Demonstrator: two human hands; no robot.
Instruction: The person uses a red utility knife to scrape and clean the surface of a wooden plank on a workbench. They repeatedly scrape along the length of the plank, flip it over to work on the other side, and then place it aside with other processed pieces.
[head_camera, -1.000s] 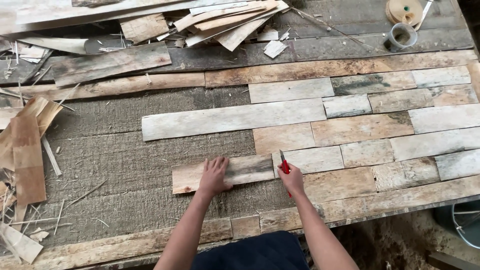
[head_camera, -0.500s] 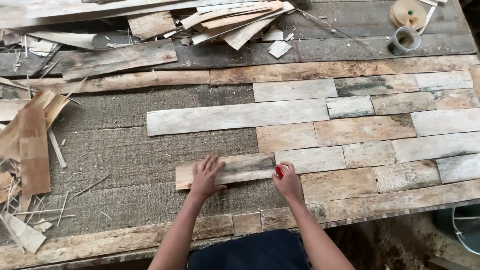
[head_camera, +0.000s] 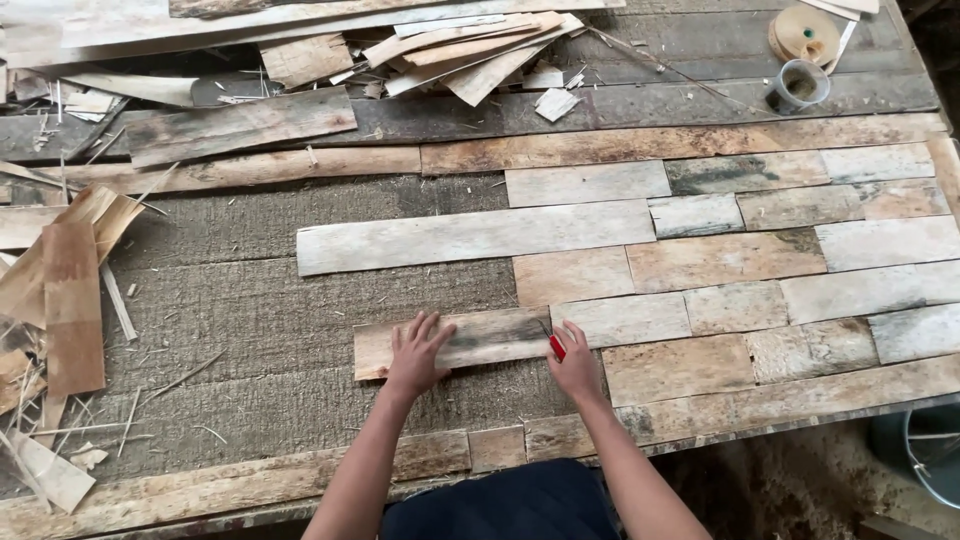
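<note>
Head view: both hands, left (head_camera: 415, 352) and right (head_camera: 575, 362), press flat on plank (head_camera: 480, 338).

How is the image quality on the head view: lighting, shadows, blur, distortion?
Head view: soft, even daylight, no glare; only faint shadows under the left hand and right hand. The wooden strip and red marker are sharp, no motion blur. Slight wide-angle bowing along the table edge; the bottom right corner, by the bucket, falls dark.
</note>
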